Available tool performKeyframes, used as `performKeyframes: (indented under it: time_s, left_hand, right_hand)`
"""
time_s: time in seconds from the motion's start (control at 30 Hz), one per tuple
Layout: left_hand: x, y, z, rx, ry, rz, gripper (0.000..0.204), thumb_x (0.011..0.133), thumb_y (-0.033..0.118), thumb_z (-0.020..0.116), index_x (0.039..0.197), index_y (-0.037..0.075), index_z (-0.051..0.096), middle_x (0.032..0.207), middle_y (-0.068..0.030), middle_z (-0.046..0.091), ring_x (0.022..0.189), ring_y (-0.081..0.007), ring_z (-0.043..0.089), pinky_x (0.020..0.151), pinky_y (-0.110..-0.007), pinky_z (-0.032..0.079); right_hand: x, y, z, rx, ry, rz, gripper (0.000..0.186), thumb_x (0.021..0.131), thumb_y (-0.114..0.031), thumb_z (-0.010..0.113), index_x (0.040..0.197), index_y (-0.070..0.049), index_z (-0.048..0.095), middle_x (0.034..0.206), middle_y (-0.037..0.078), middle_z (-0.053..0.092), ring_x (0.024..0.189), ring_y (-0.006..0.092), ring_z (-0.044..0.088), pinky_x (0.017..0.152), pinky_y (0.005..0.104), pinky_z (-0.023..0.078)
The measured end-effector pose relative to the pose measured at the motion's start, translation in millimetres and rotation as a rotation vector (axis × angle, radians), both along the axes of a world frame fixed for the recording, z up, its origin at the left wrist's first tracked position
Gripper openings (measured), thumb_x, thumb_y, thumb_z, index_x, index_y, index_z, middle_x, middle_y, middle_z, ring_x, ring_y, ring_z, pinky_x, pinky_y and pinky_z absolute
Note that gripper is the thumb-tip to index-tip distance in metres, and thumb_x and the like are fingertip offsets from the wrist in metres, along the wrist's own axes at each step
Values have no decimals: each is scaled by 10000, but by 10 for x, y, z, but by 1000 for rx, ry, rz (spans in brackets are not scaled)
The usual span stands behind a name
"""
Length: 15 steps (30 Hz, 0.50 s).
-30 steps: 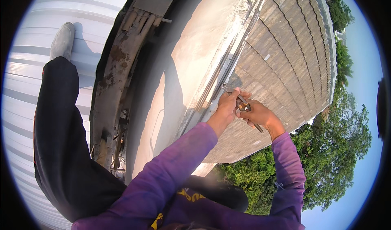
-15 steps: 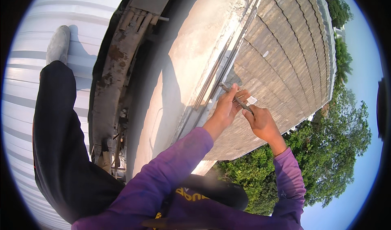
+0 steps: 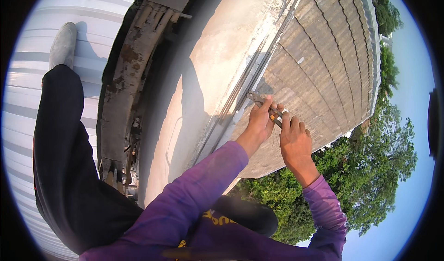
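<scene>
A pair of pliers (image 3: 277, 121) with dark metal jaws and a touch of orange on its handles lies slantwise between my hands, jaws up and to the left. My left hand (image 3: 260, 123) is closed around it just behind the jaws, thumb along the tool. At the handle ends, my right hand (image 3: 295, 144) grips with bent fingers. The jaws are close to long thin metal rods (image 3: 254, 78) running along the wall's top edge; whether they touch is unclear. A thin strand, perhaps wire, hangs faintly between my hands.
Weathered corrugated roof sheets (image 3: 319, 62) slope away on the right, with trees (image 3: 356, 178) beyond. A pale concrete wall (image 3: 217, 43) fills the middle. Left of it runs a rusty metal beam (image 3: 121, 85) beside a dark gap. My shoe (image 3: 63, 43) rests on white metal roofing (image 3: 27, 104).
My right hand has shifted its hold on the pliers, its knuckles now turned upward. The pliers have rotated, showing the jaws and orange handle part. My left hand stays nearly in place.
</scene>
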<state>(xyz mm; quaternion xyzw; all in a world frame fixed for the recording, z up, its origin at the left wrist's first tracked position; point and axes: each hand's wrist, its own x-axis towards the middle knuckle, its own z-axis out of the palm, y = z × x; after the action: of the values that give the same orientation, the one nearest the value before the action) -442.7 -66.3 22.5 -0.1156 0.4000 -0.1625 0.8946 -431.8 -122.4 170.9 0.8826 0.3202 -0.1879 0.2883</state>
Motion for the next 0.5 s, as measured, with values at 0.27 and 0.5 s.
performKeyframes:
  time_s: [0.27, 0.5]
  left_hand:
    - [-46, 214, 61, 49, -91, -171, 301, 1066, 371, 626, 1139, 92, 542, 1002, -62, 647, 1074, -249, 681, 986, -445, 530]
    - [-143, 328, -1, 125, -189, -282, 445, 1052, 339, 645, 1342, 54, 464, 1146, -107, 645, 1156, -255, 663, 1021, -439, 525]
  right_hand:
    - [327, 53, 71, 34, 492, -608, 441, 966, -220, 698, 1293, 37, 555, 952, 208, 679, 875, 422, 725, 778, 510, 570]
    - [324, -33, 115, 179, 493, -568, 357, 965, -179, 676, 1253, 6, 574, 977, 232, 693, 917, 464, 703, 778, 537, 545]
